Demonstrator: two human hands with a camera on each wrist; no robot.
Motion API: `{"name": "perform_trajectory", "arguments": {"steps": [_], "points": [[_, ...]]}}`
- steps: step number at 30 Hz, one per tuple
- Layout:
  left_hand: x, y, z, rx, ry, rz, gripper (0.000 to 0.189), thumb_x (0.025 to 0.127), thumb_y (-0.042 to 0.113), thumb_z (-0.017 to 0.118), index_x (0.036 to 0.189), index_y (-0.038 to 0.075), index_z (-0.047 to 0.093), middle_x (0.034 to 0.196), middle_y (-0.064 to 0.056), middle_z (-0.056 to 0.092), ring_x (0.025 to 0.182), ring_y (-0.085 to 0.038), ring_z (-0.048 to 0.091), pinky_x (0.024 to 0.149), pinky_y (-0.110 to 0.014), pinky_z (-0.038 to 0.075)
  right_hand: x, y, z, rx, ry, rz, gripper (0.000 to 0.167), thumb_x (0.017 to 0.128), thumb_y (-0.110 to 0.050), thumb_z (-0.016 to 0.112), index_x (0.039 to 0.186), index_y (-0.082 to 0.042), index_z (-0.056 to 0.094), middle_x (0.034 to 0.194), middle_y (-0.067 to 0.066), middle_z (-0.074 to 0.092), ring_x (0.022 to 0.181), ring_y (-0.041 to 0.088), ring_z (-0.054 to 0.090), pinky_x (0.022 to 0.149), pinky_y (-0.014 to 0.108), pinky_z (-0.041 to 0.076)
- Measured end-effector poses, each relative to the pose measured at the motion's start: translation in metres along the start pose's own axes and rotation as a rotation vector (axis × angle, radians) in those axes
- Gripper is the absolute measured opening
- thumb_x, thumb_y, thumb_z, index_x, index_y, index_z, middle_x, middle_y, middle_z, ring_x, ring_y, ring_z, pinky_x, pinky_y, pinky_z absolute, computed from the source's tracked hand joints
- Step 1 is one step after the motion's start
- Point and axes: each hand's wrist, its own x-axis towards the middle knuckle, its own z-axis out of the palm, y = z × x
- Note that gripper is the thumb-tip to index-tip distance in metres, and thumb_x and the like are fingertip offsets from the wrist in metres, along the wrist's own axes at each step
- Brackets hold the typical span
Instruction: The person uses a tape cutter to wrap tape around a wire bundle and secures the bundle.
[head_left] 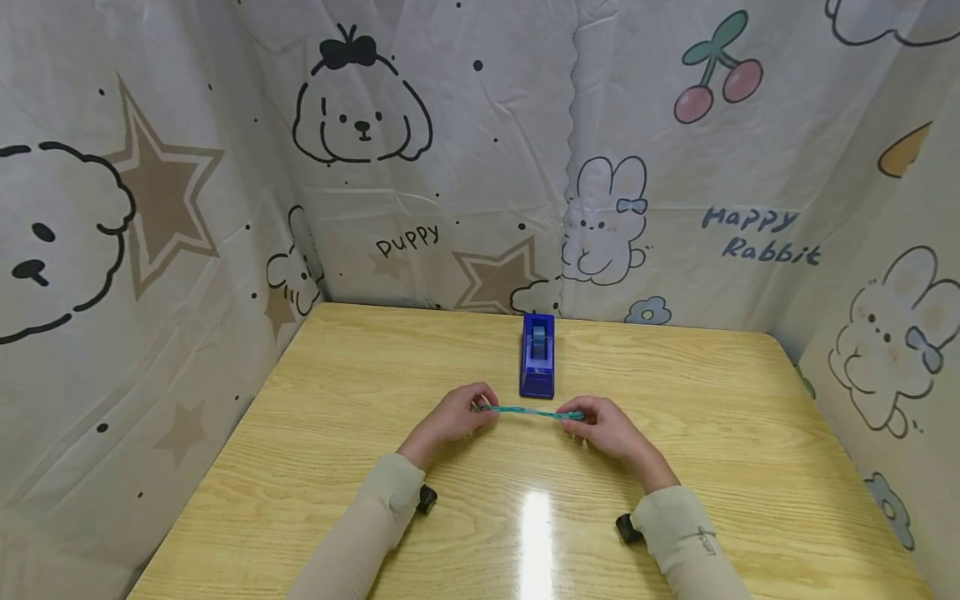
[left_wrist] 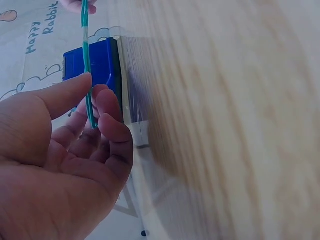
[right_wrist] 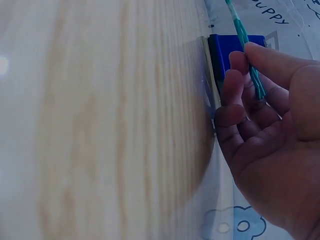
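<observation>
A thin bundle of green cord (head_left: 517, 409) is stretched nearly level between the two hands, above the table. Its strands run side by side, and a pale, clear-looking band (left_wrist: 85, 34) wraps its middle. The left hand (head_left: 454, 415) pinches one end between thumb and fingertips, with a short tip poking past them. At the other end, the right hand (head_left: 606, 428) pinches the cord the same way, and the strand ends (right_wrist: 259, 89) stick out toward its palm. Just beyond the cord stands a blue tape dispenser (head_left: 537, 385) with a roll of tape in it.
The wooden table (head_left: 360, 358) has a glossy top with a bright reflection near the front. Printed curtains (head_left: 465, 167) with puppies, rabbits and stars hang along its back and both sides. A small black device (head_left: 628, 528) sits at each sleeve cuff.
</observation>
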Motion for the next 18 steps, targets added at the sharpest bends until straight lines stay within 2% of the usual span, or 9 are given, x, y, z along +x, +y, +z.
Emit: {"name": "perform_trajectory", "arguments": {"steps": [10, 14, 18], "points": [[0.0023, -0.0029, -0.0004, 0.06, 0.011, -0.005, 0.008, 0.1, 0.014, 0.07, 0.106, 0.009, 0.067, 0.09, -0.005, 0.064, 0.067, -0.012, 0.055, 0.058, -0.025, 0.048, -0.0001, -0.0018, 0.0, -0.014, -0.033, 0.01, 0.023, 0.101, -0.014, 0.068, 0.12, -0.001, 0.071, 0.087, 0.011, 0.069, 0.067, 0.017, 0.058, 0.057, 0.029, 0.05], [0.0032, -0.0048, -0.0001, 0.103, 0.022, 0.0, 0.01, 0.097, 0.013, 0.074, 0.104, 0.01, 0.068, 0.094, -0.005, 0.065, 0.075, -0.013, 0.056, 0.065, -0.026, 0.048, -0.001, -0.0029, 0.0011, -0.006, -0.035, 0.014, 0.025, 0.101, -0.014, 0.068, 0.121, 0.001, 0.071, 0.09, 0.015, 0.07, 0.068, 0.018, 0.058, 0.057, 0.03, 0.049], [0.0031, -0.0047, 0.0005, 0.133, 0.039, 0.007, 0.013, 0.094, 0.011, 0.076, 0.103, 0.01, 0.068, 0.094, -0.004, 0.066, 0.082, -0.014, 0.057, 0.075, -0.03, 0.049, -0.0014, -0.003, 0.0019, -0.008, -0.022, 0.033, 0.024, 0.1, -0.013, 0.069, 0.119, 0.0, 0.071, 0.091, 0.013, 0.069, 0.069, 0.018, 0.059, 0.058, 0.03, 0.049]]}}
